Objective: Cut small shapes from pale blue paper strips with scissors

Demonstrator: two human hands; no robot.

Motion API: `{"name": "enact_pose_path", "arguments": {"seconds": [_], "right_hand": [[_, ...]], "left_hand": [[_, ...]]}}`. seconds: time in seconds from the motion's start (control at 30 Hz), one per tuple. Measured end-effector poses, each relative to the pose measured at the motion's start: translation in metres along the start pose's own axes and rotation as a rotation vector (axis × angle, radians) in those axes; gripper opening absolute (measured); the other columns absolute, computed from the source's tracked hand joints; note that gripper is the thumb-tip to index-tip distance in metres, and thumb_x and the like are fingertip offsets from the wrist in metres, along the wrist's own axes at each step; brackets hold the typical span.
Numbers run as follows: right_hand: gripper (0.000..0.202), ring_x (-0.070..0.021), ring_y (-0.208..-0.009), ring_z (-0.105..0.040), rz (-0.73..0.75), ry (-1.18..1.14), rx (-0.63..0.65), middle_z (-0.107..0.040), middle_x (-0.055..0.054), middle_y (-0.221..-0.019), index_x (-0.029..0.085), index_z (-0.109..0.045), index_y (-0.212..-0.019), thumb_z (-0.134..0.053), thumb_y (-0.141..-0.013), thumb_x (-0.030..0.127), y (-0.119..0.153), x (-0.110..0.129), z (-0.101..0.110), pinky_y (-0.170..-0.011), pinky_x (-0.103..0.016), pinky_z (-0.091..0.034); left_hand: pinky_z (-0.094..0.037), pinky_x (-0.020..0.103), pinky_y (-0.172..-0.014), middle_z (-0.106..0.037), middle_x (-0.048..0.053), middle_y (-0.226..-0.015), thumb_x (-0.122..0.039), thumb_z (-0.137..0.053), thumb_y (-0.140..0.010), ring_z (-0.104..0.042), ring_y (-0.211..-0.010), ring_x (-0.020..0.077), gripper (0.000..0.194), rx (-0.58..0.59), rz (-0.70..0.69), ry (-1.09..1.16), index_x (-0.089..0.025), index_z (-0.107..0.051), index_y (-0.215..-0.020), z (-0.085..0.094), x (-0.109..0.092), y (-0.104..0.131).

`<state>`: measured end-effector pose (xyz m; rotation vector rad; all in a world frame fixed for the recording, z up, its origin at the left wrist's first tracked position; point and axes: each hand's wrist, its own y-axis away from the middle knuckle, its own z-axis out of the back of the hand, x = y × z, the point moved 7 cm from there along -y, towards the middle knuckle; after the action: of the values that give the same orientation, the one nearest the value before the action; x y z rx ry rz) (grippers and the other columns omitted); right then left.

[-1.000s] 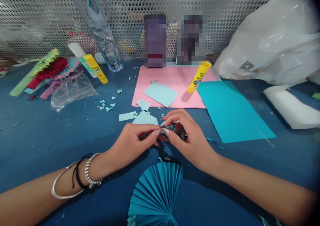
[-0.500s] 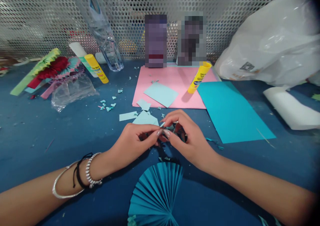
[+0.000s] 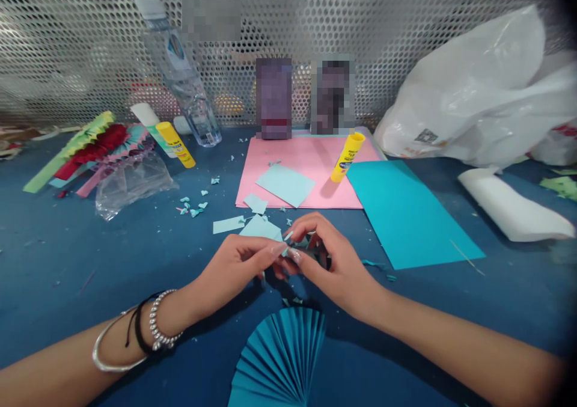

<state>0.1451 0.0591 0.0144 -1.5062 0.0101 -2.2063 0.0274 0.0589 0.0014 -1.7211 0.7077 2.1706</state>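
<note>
My left hand (image 3: 241,269) and my right hand (image 3: 329,266) meet fingertip to fingertip above the table. The left thumb and forefinger pinch a small light-blue paper piece (image 3: 285,252), mostly covered by the fingers. The right thumb and forefinger close on the same piece from the other side. Something dark shows under the right palm, too hidden to name. Directly below the hands lies a pleated teal paper fan (image 3: 283,356), cut off by the lower edge. Light-blue paper cuttings (image 3: 261,228) lie just beyond the fingers.
Pink sheets (image 3: 247,166) bear a light-blue paper (image 3: 286,184) and an upright glue stick (image 3: 348,157). A turquoise sheet (image 3: 415,214) lies right. Leftward are paper rosettes (image 3: 97,148), another glue stick (image 3: 175,145) and a water bottle (image 3: 184,76). A white plastic bag (image 3: 469,88) stands far right.
The view has tilted up slightly, so everything sits lower in the picture. My fingers have shifted a little on the paper piece, and a bit more of its light-blue edge shows.
</note>
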Motion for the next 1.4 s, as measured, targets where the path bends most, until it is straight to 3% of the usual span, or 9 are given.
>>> {"name": "enact_pose_path", "arguments": {"seconds": [0.23,0.5,1.07,1.23,1.4], "right_hand": [[0.017,-0.0142,-0.083,-0.048,0.005,-0.001,0.008,-0.049,-0.003,-0.092,0.020,-0.046,-0.090,-0.052,-0.075,0.019,0.000,0.002,-0.001,-0.069,-0.029,-0.041],[0.014,-0.0139,-0.082,-0.048,-0.007,-0.122,-0.070,-0.048,-0.002,-0.092,0.021,-0.044,-0.092,-0.044,-0.079,0.017,0.004,-0.004,0.005,-0.069,-0.030,-0.039],[0.013,-0.0126,-0.078,-0.049,-0.055,-0.161,-0.125,-0.048,-0.001,-0.089,0.021,-0.045,-0.090,-0.046,-0.078,0.016,-0.007,-0.020,0.010,-0.061,-0.026,-0.041],[0.014,-0.0126,-0.078,-0.050,-0.079,-0.179,-0.134,-0.048,-0.001,-0.091,0.022,-0.045,-0.089,-0.047,-0.078,0.016,-0.006,-0.024,0.009,-0.059,-0.026,-0.042],[0.014,-0.0119,-0.076,-0.049,-0.082,-0.153,-0.162,-0.048,-0.001,-0.089,0.022,-0.045,-0.088,-0.047,-0.077,0.015,-0.005,-0.023,0.010,-0.058,-0.025,-0.042]], "left_hand": [[-0.044,0.015,-0.049,-0.069,0.002,-0.064,-0.029,-0.057,-0.077,-0.062,-0.059,0.0099,0.017,-0.067,0.017,-0.001,-0.017,-0.068,-0.072,0.003,0.004,-0.003],[-0.042,0.016,-0.047,-0.070,0.002,-0.071,-0.032,-0.051,-0.082,-0.062,-0.057,0.0096,0.022,-0.140,0.028,0.016,-0.017,-0.066,-0.079,0.006,0.007,-0.004],[-0.045,0.017,-0.050,-0.070,0.005,-0.071,-0.029,-0.053,-0.081,-0.061,-0.057,0.0090,0.019,-0.131,-0.022,0.083,-0.013,-0.062,-0.079,0.003,0.003,0.000],[-0.041,0.017,-0.046,-0.068,0.003,-0.064,-0.033,-0.051,-0.081,-0.058,-0.051,0.0076,0.025,-0.225,-0.006,0.148,-0.013,-0.063,-0.072,0.012,0.009,0.000],[-0.040,0.018,-0.045,-0.069,0.006,-0.071,-0.037,-0.048,-0.082,-0.059,-0.052,0.0083,0.028,-0.232,-0.003,0.146,-0.014,-0.065,-0.081,0.013,0.009,0.000]]}}
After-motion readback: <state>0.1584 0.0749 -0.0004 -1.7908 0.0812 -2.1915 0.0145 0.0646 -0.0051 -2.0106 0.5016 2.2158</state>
